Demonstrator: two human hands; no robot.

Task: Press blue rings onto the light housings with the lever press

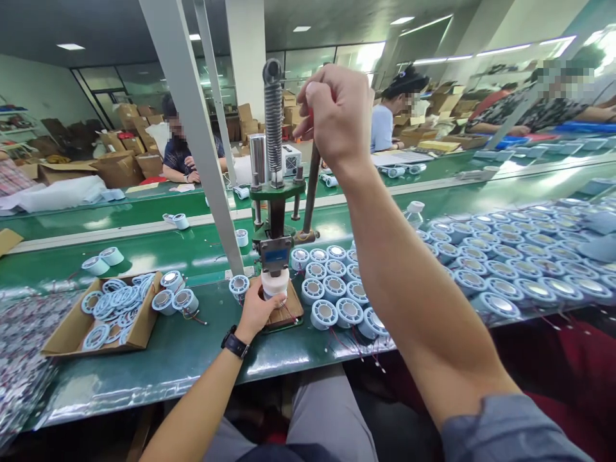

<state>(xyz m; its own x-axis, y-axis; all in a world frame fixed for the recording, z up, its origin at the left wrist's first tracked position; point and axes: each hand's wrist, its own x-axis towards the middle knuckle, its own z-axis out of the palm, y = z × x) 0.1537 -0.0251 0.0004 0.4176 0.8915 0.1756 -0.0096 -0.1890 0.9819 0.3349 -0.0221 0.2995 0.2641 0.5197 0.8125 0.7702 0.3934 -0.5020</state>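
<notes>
In the middle of the bench stands a hand lever press (276, 250) with a tall coil spring. My right hand (339, 115) is raised and closed around the top of its lever (312, 183). My left hand (260, 309) curls around a round white part (276, 287) beneath the press head, thumb across its front. The part's lower side is partly hidden by my fingers. Below it is a brown wooden base plate (291, 307). Beside my left fingers sits a light-blue round motor housing (239, 286) with thin wires.
On the left, a cardboard box (103, 350) holds light-blue rings (115, 301), with several housings (179, 299) next to it. Rows of similar housings (334, 287) fill the bench rightward. A grey post (202, 135) rises left of the press. Co-workers sit across the green line.
</notes>
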